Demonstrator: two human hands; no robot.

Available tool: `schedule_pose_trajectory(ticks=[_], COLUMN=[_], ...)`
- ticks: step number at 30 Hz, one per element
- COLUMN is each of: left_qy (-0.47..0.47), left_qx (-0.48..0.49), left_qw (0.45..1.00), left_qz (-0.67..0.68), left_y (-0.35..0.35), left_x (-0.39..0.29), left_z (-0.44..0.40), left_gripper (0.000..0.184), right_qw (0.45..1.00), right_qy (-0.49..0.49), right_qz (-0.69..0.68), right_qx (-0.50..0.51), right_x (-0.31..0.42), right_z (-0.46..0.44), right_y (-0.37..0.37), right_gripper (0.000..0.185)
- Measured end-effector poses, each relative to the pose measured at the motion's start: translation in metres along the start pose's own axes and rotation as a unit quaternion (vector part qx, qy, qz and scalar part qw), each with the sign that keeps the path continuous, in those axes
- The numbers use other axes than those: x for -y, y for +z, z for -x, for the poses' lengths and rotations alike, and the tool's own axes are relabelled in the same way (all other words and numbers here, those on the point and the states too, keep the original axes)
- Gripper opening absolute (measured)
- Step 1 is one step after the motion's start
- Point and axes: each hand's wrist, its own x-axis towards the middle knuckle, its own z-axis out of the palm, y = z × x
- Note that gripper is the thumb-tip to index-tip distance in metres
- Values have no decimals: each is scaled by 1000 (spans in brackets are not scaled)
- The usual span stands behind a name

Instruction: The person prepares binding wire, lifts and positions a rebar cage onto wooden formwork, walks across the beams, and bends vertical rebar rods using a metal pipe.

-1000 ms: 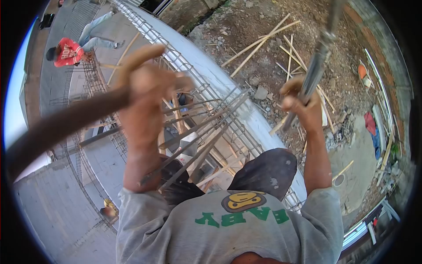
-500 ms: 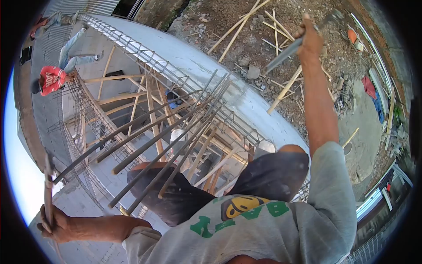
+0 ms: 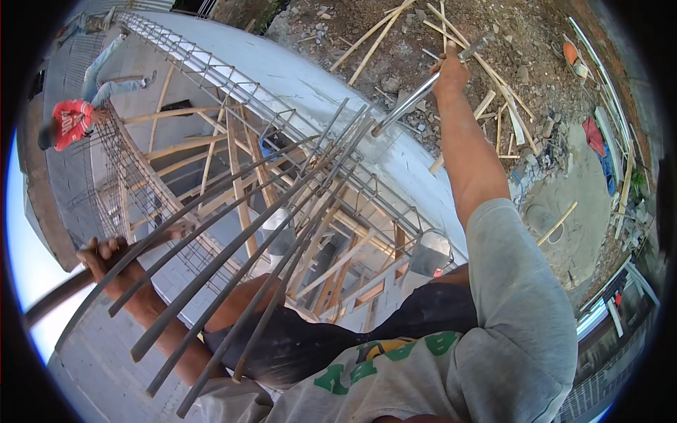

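Observation:
My left hand (image 3: 113, 271), at the left, is wrapped round a dark bar (image 3: 60, 299) that runs to the lower left. Rusty rebar rods (image 3: 211, 282) pass in front of that hand and forearm and fan out over my lap. At the upper right my right hand (image 3: 451, 74) grips a shiny metal pipe (image 3: 409, 106). The pipe's lower end is near the upper part of the rods, beside a rebar cage (image 3: 247, 88); whether it touches a rod I cannot tell.
Another person in a red top (image 3: 70, 123) is at the upper left beside more rebar mesh (image 3: 134, 176). Wooden poles and props (image 3: 240, 180) stand below the rods. A pale concrete surface (image 3: 282, 84) runs diagonally, with rubble (image 3: 522, 70) beyond it.
My right hand has moved left and slightly down, bringing the pipe's lower end near the rods. My left hand has risen toward the rods from its lower left position, still holding the bar.

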Motion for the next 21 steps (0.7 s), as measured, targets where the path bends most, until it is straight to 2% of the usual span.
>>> schedule_pose_trajectory(ticks=[3, 7, 10, 14, 21], left_qy=[-58, -76, -65, -94, -121], left_qx=[61, 180, 181, 244, 237], left_qw=[996, 977, 976, 958, 952], left_qz=[8, 81, 106, 119, 154], left_y=[47, 47, 69, 90, 98], left_x=[-6, -11, -7, -3, 3], left_z=[13, 15, 25, 18, 12], left_gripper=[39, 41, 42, 46, 43], right_qw=[1000, 1000, 999, 1000, 998], right_qy=[9, 16, 6, 8, 45], right_qz=[-2, -11, -19, -3, -32], right_qx=[3, 3, 29, 5, 31], right_x=[1, 22, 14, 12, 34], right_z=[-5, -12, -24, -15, -24], right_y=[-7, -4, 0, 5, 15], right_gripper=[34, 36, 34, 33, 32])
